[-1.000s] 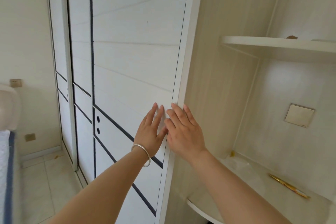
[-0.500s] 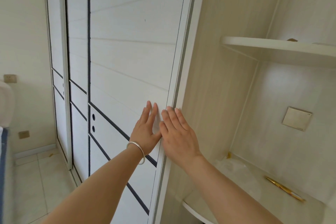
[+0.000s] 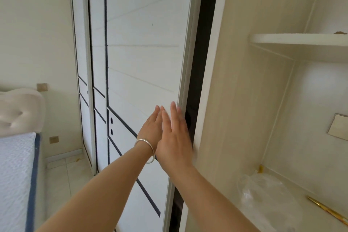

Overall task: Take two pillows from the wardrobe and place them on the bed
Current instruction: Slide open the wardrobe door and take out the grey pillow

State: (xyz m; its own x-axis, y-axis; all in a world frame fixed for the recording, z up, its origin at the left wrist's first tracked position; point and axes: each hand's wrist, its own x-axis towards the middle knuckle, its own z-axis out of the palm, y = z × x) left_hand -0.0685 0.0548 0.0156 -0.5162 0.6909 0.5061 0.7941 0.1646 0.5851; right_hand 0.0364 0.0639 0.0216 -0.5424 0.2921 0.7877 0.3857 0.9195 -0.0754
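The wardrobe's white sliding door (image 3: 143, 58) with dark trim lines fills the middle of the view. A narrow dark gap (image 3: 200, 62) shows between its right edge and the frame. My left hand (image 3: 150, 128), with a silver bangle on the wrist, lies flat on the door near that edge. My right hand (image 3: 176, 137) overlaps it, fingers straight and flat against the door's edge. Both hands hold nothing. The bed (image 3: 15, 171), with a white quilted mattress and blue trim, is at the lower left. No pillows are visible; the wardrobe's inside is dark.
A padded cream headboard (image 3: 17, 109) rises behind the bed. Open corner shelves (image 3: 301, 41) stand right of the wardrobe, with a clear plastic bag (image 3: 263, 194) and a gold pen (image 3: 327, 211) on the lower one. Tiled floor (image 3: 67, 173) runs between bed and wardrobe.
The sliding door has moved left, opening a dark gap at its right edge. Both hands moved left with it and now overlap. The view turned left, showing more of the bed.
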